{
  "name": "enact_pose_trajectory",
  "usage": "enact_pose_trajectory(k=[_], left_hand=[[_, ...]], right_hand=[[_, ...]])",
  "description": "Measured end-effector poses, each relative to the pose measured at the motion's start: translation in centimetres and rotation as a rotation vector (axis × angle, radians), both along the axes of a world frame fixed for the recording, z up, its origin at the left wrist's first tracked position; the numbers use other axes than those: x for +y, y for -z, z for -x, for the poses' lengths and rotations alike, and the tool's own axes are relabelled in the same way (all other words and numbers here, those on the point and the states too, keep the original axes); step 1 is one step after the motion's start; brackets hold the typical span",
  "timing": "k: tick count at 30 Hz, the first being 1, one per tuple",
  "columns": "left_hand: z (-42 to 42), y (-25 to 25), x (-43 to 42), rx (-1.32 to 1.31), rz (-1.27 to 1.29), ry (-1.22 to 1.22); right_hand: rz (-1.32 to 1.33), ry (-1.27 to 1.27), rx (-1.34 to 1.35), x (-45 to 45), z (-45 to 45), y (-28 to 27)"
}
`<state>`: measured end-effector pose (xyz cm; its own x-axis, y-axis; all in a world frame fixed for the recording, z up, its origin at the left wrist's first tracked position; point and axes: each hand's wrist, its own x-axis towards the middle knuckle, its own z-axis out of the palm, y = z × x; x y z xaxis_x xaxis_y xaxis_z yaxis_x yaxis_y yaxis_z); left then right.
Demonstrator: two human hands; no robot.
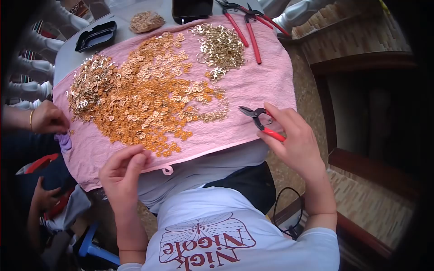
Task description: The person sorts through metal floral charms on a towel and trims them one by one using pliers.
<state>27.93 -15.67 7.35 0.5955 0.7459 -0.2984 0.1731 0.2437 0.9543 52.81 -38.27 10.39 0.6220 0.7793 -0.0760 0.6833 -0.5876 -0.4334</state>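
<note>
My right hand (pixel 296 142) is closed on a pair of small pliers (pixel 273 133) with red handles and a dark head. Their jaws are slightly apart and point left over the pink towel (pixel 253 86). My left hand (pixel 122 174) is at the towel's front edge, thumb and fingertips together in a pinch; whether anything small is between them is hidden. Just beyond it spreads a wide heap of orange-gold flower-shaped pieces (pixel 135 108). A short length of gold chain-like pieces (pixel 214 116) lies between the heap and the pliers.
Shiny gold pieces (pixel 221 47) are piled at the back, with more at the left (pixel 92 83). Red-handled pliers (pixel 253 43) rest at the back right. A black tray (pixel 96 36) and a beige bundle (pixel 146 21) stand behind. Another person's hand (pixel 47 118) touches the left edge.
</note>
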Motion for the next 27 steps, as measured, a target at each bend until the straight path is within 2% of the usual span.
enact_pose_trajectory(k=[2,4,10,14,15,19,24,27], left_hand=[[-2.4,-0.6,-1.3,-0.02,0.034,0.054],[-4.4,-0.8,-2.4,-0.053,0.192,0.135],[-7.5,-0.2,-4.1,-0.095,0.262,0.214],[-7.9,1.8,-4.5,-0.102,-0.079,0.407],[-8.1,1.8,-4.3,-0.097,-0.081,0.411],[-9.0,2.1,-3.1,0.034,-0.446,0.413],[-9.6,2.5,-2.5,-0.114,-0.439,0.227],[-9.1,2.5,-2.5,-0.1,-0.387,0.223]], right_hand=[[0.047,-0.041,-0.064,0.2,-0.5,0.0],[0.097,-0.083,-0.124,0.2,-0.9,0.1],[0.099,-0.114,-0.133,0.6,-2.0,0.5],[0.106,-0.151,-0.15,0.8,-2.3,0.7],[0.103,-0.146,-0.146,0.8,-2.4,0.8],[0.051,-0.225,-0.209,0.7,-2.7,1.3],[0.048,-0.243,-0.215,0.8,-3.0,1.4],[0.055,-0.245,-0.189,1.0,-3.2,1.2]])
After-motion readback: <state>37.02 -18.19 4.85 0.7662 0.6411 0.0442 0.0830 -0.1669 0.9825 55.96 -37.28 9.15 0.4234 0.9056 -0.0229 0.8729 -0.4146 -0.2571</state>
